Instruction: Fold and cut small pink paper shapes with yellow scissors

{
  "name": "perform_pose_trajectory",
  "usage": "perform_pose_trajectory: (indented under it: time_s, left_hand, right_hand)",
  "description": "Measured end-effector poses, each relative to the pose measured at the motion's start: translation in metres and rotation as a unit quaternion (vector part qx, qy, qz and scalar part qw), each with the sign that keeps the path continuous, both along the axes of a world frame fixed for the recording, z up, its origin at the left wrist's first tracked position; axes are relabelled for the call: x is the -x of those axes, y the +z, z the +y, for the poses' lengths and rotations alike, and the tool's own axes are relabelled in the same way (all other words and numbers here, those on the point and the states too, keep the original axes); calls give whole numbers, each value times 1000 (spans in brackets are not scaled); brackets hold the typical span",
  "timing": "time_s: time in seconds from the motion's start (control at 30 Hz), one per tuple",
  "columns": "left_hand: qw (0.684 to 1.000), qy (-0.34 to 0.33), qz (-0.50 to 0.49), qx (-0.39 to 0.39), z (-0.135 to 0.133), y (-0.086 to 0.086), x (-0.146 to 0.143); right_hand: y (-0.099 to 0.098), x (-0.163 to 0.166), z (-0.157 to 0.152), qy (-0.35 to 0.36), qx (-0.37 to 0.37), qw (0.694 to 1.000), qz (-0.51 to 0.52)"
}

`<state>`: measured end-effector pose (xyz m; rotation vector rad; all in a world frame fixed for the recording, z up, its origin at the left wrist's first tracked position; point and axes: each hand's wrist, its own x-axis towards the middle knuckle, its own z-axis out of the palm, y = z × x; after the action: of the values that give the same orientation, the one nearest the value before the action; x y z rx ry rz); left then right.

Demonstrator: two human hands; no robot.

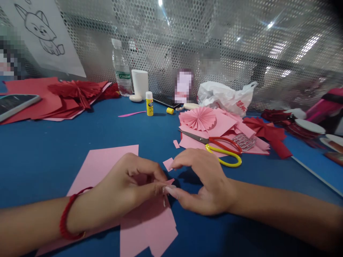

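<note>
Between thumb and fingers, my left hand (134,182) pinches a small piece of pink paper (169,182), most of it hidden by the fingers. My right hand (205,185) has its thumb and fingers apart, the thumb tip at the edge of that piece. Just beyond the right fingertips lies a small pink paper square (168,164), with a smaller scrap (176,144) behind it. Larger pink sheets (146,232) rest under and in front of my left hand. Scissors (211,140) with one red and one yellow handle lie on pink papers beyond my right hand.
A glue stick (150,105) stands uncapped-looking near a yellow cap (169,111). Behind are a water bottle (122,71), a phone (183,85) and a white plastic bag (227,96). Red papers (34,96) lie left; a pink paper fan (198,118) sits right. A perforated metal panel (166,35) closes the back.
</note>
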<state>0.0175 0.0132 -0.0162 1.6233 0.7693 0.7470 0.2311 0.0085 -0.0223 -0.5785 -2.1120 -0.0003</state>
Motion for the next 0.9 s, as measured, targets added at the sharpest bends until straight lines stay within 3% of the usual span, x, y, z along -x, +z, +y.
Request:
perform_pose_trajectory:
  time_s: [0.2,0.37,0.57,0.77,0.9]
  left_hand:
    - [994,20,70,-79,2,6,-1]
    - [991,35,51,-116,0,7,-2]
    - [981,70,48,-172,2,15,-4]
    - [987,70,60,-134,0,14,-4]
    - [999,-21,37,-32,3,9,-3]
  right_hand:
    - [-2,0,5,44,19,999,-20]
    - [-2,-2,7,82,25,996,-11]
    - [1,-3,7,71,2,997,7]
    - [9,-12,1,57,-83,994,-41]
    - [15,-21,-4,81,-151,977,-125]
